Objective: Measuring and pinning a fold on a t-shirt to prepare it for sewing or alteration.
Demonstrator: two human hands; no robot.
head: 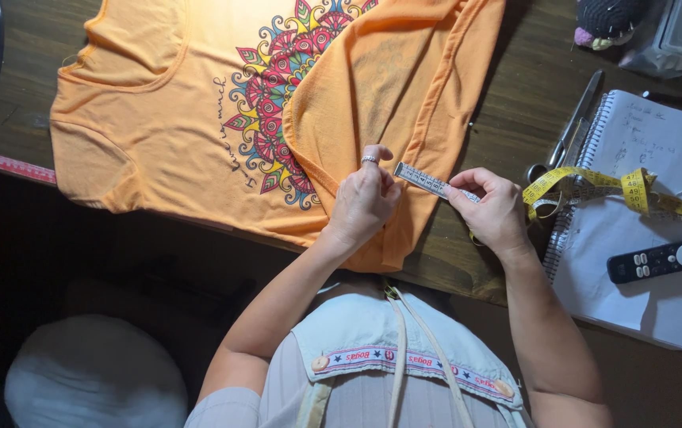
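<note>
Nearest the lens: pale sleeveless top with a denim-coloured bib, two round buttons and a patterned ribbon along its hem. Beyond it, dark wooden table carrying everything else.

Orange short-sleeved T-shirt with a many-coloured mandala print spread flat on the table, lower part folded back over the print, one edge hanging off the table's near edge.

Left hand, ring on one finger, pressed on the folded orange cloth, fingers curled, thumb and forefinger pinching one end of a short white measuring strip. Right hand just right of the T-shirt, fingertips closed narrowly on the strip's other end. Strip stretched taut between both hands, crossing the T-shirt's folded edge.

Right of the T-shirt: yellow tape measure draped in loops over a white spiral-bound notebook; black remote control lying on the notebook page; metal scissors between T-shirt and notebook.

Left of the T-shirt, along the table edge: pink ruler strip. Below the table, left: pale round cushion, dim.
</note>
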